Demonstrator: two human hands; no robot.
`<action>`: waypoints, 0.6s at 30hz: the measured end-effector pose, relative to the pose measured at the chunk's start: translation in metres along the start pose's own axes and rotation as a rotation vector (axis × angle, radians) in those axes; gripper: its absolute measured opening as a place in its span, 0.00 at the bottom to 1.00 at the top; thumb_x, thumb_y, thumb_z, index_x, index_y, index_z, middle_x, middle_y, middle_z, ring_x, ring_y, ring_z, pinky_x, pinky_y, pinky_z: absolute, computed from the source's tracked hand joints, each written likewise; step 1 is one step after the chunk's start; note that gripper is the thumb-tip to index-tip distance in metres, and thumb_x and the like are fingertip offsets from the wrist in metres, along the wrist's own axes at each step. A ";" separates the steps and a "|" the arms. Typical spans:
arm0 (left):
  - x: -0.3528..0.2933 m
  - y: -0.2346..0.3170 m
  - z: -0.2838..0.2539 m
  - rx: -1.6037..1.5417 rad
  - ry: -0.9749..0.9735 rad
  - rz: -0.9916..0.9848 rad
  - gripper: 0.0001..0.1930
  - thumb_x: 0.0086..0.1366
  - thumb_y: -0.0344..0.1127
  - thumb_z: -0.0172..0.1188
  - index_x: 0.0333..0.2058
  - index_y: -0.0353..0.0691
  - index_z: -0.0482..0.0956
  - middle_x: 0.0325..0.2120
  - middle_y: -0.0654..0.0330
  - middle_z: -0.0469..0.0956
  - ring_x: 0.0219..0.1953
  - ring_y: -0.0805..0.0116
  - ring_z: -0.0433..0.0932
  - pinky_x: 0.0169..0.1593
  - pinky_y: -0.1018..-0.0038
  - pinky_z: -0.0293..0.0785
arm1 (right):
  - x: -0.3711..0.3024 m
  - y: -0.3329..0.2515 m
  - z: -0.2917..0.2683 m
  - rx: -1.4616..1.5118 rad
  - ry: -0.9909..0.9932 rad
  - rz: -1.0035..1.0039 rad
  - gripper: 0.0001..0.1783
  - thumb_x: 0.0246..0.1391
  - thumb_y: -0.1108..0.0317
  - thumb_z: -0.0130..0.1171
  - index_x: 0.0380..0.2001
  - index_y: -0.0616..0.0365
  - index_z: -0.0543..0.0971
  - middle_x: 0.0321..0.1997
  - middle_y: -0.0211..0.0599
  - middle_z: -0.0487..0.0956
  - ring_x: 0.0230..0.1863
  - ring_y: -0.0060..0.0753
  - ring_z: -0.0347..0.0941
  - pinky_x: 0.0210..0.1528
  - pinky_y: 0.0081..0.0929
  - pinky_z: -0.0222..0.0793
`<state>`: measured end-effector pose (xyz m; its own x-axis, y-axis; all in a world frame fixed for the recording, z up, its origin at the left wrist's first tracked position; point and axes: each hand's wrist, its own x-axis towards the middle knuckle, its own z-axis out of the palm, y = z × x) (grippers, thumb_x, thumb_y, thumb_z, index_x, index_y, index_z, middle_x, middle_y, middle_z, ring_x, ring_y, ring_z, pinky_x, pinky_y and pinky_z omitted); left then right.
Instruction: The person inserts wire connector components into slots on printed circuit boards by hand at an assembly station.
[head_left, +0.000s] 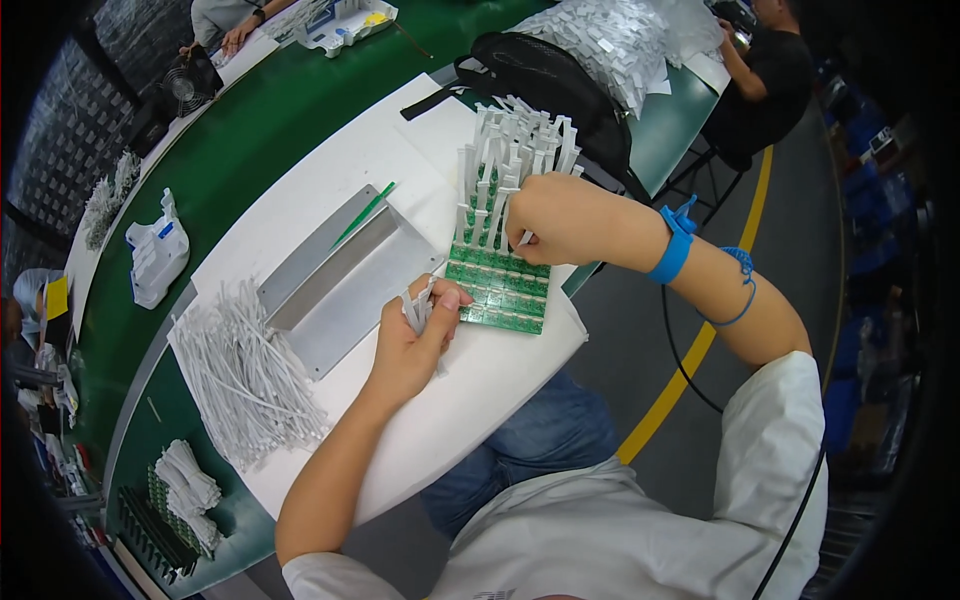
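A green circuit board panel (505, 300) lies on the white work surface in front of me, its near rows bare. White flat cables (520, 140) stand up in rows from its far part. My right hand (570, 220) is closed in a pinch over the panel, at the edge of the standing cables; a bit of white cable shows at the fingertips. Several loose white flat cables (417, 312) are held in my left hand (412, 340), whose thumb and forefinger rest by the panel's left edge. A blue wrist strap (672, 247) circles my right wrist.
Left of the panel is a grey metal tray (350, 285) with a green stick (365, 215) across it. A pile of white cables (240, 375) lies nearer left. Beyond the panel are a black bag (550, 80) and a white heap (600, 45). Another person (765, 90) sits far right.
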<state>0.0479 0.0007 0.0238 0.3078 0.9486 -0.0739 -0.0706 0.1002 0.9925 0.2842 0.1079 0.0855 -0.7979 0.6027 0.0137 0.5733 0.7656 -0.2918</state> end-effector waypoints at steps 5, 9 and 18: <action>-0.008 0.006 -0.006 -0.160 -0.004 -0.023 0.12 0.69 0.28 0.50 0.50 0.37 0.70 0.23 0.68 0.67 0.23 0.82 0.62 0.26 0.82 0.59 | -0.013 -0.054 0.003 -0.269 0.057 0.210 0.07 0.42 0.69 0.69 0.26 0.58 0.84 0.32 0.39 0.81 0.37 0.44 0.79 0.42 0.38 0.74; -0.018 0.004 -0.016 -0.261 -0.011 0.005 0.28 0.58 0.18 0.44 0.59 0.40 0.61 0.26 0.65 0.66 0.25 0.81 0.63 0.26 0.82 0.58 | -0.015 -0.117 0.017 -0.231 0.698 0.145 0.07 0.42 0.68 0.68 0.26 0.56 0.80 0.32 0.32 0.73 0.36 0.37 0.72 0.38 0.36 0.65; -0.024 0.016 -0.016 -0.215 -0.083 0.006 0.36 0.56 0.22 0.48 0.66 0.41 0.58 0.28 0.67 0.67 0.24 0.81 0.63 0.28 0.83 0.58 | 0.008 -0.135 0.072 0.739 0.684 0.216 0.09 0.53 0.77 0.65 0.39 0.63 0.80 0.31 0.34 0.75 0.25 0.25 0.73 0.28 0.23 0.67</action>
<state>0.0241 -0.0157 0.0399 0.3831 0.9223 -0.0510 -0.2705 0.1649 0.9485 0.1869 -0.0068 0.0563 -0.2822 0.8873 0.3648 0.2499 0.4351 -0.8650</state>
